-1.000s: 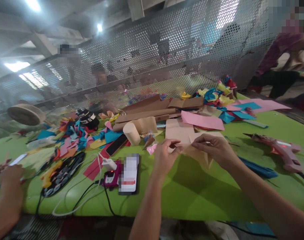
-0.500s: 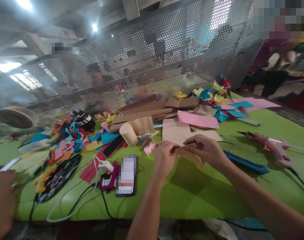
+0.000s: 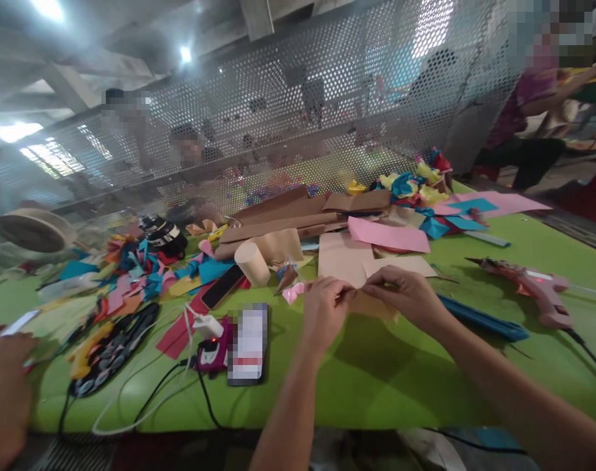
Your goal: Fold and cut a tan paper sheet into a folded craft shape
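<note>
In the head view, a piece of tan paper (image 3: 376, 306) hangs beneath my fingers over the green table (image 3: 386, 379). My left hand (image 3: 327, 301) pinches its upper edge from the left. Close beside it, my right hand (image 3: 400, 291) pinches the same edge, and the fingertips of both hands nearly meet. My fingers cover most of that edge. Just left of my left hand lies a crumpled pink paper piece (image 3: 293, 293). Flat tan sheets (image 3: 344, 254) and a pink sheet (image 3: 388, 235) lie beyond my hands.
A glue gun (image 3: 538, 288) and a blue strip (image 3: 481, 318) lie at right. To the left are a phone (image 3: 247, 347), a cream roll (image 3: 252, 263), a magenta power adapter (image 3: 213, 353) and loose cables. Another person's hand (image 3: 8, 366) rests at far left. Perforated metal panels (image 3: 298, 111) stand behind.
My fingertips have drawn closer together on the tan paper, which now hangs less visibly below my right hand. At upper right, a person has shifted an arm.
</note>
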A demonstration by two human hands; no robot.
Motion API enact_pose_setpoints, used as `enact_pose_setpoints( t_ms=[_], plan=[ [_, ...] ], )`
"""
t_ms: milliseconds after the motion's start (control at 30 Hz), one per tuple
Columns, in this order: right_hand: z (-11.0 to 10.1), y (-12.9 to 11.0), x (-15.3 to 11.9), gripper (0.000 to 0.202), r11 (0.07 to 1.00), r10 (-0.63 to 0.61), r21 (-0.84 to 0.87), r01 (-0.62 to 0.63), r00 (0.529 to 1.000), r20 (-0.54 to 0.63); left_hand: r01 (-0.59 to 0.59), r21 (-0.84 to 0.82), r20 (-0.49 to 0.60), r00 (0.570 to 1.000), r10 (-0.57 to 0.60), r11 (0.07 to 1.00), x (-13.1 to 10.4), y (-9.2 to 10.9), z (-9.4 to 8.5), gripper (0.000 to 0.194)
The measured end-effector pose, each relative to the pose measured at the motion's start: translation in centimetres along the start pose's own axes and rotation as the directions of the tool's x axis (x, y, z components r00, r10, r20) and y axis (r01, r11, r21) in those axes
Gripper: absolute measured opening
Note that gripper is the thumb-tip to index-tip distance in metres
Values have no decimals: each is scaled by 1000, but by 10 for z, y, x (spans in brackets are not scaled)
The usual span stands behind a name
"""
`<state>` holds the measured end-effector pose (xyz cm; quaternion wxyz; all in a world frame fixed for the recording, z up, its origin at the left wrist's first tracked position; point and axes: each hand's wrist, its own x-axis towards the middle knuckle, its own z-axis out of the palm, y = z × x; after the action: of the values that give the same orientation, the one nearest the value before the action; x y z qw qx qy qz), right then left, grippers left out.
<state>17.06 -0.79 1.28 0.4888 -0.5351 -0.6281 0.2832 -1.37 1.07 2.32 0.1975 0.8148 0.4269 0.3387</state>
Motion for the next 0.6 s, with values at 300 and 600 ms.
enact_pose_setpoints(
  t_ms=[300,600],
  plan=[
    [-6,-4,-1,25,988,-150,-68,137,955,-258,103,-221,-161,977,-140,970,0,-7,7,13],
    [8,9,-1,41,935,123,346,-71,984,-131,71,-341,-322,928,-187,937,-3,-6,14,17]
  ],
)
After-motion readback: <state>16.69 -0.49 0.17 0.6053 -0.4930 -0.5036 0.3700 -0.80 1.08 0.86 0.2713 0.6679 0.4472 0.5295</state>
